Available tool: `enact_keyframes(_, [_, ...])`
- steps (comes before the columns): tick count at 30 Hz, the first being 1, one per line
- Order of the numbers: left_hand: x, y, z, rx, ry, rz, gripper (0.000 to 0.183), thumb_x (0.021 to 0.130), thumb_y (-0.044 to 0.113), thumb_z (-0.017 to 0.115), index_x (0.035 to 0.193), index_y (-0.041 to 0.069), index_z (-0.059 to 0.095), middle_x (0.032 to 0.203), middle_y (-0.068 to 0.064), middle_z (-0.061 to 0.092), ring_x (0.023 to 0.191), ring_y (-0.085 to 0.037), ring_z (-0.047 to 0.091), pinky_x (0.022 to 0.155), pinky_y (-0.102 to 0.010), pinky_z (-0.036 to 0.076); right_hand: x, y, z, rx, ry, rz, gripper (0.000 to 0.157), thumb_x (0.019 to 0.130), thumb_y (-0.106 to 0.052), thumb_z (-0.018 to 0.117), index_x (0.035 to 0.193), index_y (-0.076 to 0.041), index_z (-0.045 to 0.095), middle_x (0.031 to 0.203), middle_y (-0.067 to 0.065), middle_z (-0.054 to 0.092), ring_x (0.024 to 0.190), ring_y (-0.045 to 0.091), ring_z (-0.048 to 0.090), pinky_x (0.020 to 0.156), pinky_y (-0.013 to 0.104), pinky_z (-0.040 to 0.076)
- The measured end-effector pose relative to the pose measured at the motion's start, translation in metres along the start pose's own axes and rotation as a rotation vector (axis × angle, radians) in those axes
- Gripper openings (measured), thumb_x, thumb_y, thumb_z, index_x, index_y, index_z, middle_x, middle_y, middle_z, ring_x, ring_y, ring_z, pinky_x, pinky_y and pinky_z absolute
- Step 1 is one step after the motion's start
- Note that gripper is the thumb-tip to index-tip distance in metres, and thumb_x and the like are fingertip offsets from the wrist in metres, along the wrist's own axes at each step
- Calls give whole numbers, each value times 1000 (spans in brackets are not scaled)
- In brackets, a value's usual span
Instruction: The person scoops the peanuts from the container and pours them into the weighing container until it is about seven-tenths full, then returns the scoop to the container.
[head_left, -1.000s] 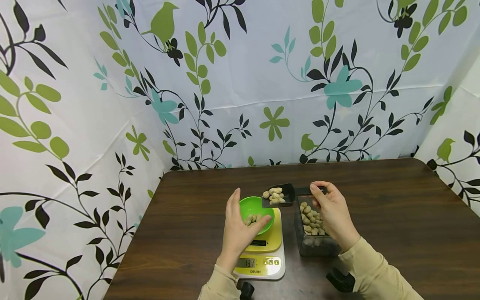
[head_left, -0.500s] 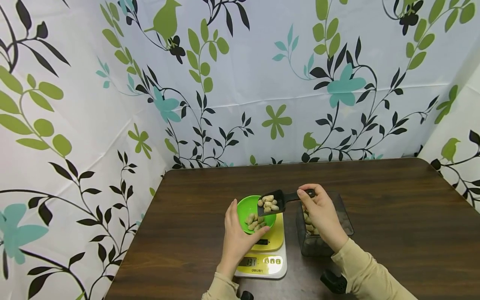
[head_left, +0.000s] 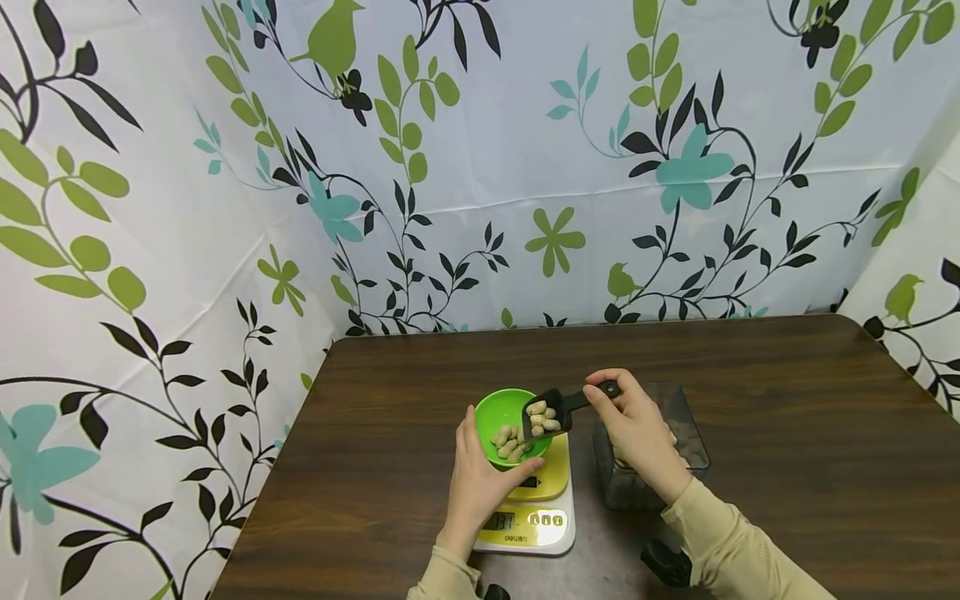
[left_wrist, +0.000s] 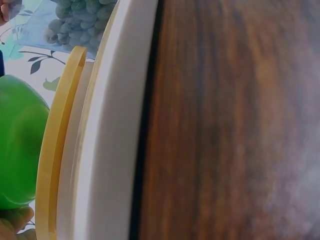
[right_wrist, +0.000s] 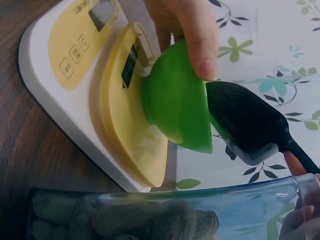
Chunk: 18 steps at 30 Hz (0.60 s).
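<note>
A green bowl [head_left: 489, 414] holding several unshelled peanuts [head_left: 507, 442] sits on the yellow platform of a kitchen scale [head_left: 558, 540]. My left hand [head_left: 474, 483] grips the bowl's near left side, thumb at the rim in the right wrist view. Between thumb and fingers, my right hand [head_left: 636, 429] pinches the handle of a black scoop [head_left: 566, 408]. Peanuts [head_left: 542, 421] lie in the scoop, whose front edge is over the bowl's right rim. From the right wrist view, the scoop [right_wrist: 245, 120] is tilted right beside the bowl [right_wrist: 175, 100].
A clear dark-tinted box [head_left: 622, 490] of peanuts stands right of the scale, partly hidden under my right forearm. The scale's display [head_left: 501, 522] seems to read 131. Patterned cloth walls [head_left: 450, 167] rise behind the brown table [head_left: 390, 467].
The scoop with its peanuts has moved slightly left and down and tilted toward the bowl. My left hand has come closer around the bowl. The right hand has followed leftward.
</note>
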<state>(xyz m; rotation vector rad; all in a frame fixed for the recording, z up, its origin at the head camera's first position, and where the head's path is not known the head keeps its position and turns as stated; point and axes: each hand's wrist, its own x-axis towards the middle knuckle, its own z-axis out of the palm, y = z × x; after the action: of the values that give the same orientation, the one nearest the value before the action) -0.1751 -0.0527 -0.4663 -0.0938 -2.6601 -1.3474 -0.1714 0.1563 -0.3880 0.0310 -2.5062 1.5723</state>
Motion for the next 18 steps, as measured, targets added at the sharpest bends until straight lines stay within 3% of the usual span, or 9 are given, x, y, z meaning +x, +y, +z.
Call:
enact_keyframes(8, [0,-1,0,-8,8,9,120,62,62,76,150,11,13,147,-16,29,126,-36,45,95,-52,44,-2,-2,3,-94,29,-143,26,95,-31,54,113,-12,55,53,-2,39,41,6,32,40,22,29])
enact_keyframes(18, [-1,0,0,-11,4,8,121,62,62,76,151,12,10,147,-16,28,126,-36,44,95,-52,44,-3,-4,2,-82,36,-114,27,95,-32,53,113,-12,55,54,1,43,41,7,35,39,23,31])
